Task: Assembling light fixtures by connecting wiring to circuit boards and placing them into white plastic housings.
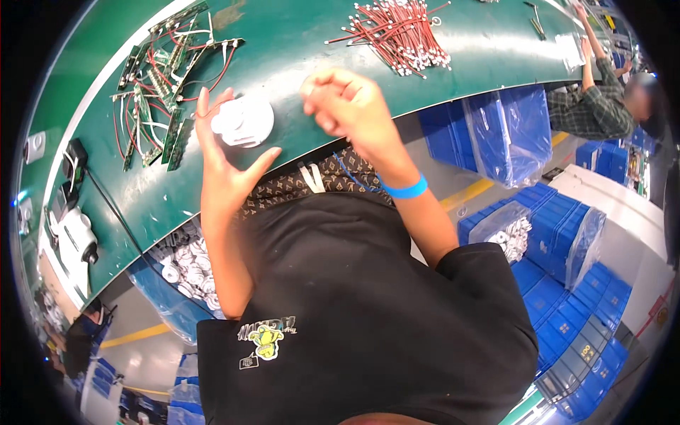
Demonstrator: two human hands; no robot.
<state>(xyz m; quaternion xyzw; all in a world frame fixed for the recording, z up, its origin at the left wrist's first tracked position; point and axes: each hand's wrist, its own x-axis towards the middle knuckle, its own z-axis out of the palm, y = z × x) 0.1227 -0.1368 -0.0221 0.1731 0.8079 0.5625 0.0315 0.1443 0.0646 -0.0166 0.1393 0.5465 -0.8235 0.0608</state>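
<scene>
A white round plastic part [249, 122] with a smaller raised ring shows over the green bench top. Around it my left hand [225, 159] is spread, its thumb standing apart from the fingers. The hand's inner side is close to the part; whether they touch I cannot tell. To the right, my right hand [348, 110] is raised over the bench with its fingers curled in toward the thumb. Whatever those fingertips hold, if anything, is hidden. A blue band [405, 188] circles the right wrist.
Green circuit boards with wires [166, 85] lie at the left. Bundled red-and-black wires [400, 35] with white connectors lie at the back. A white-and-black device [76, 237] stands far left. Below the bench are white parts [190, 269] and blue crates [559, 227]. A co-worker [602, 103] sits far right.
</scene>
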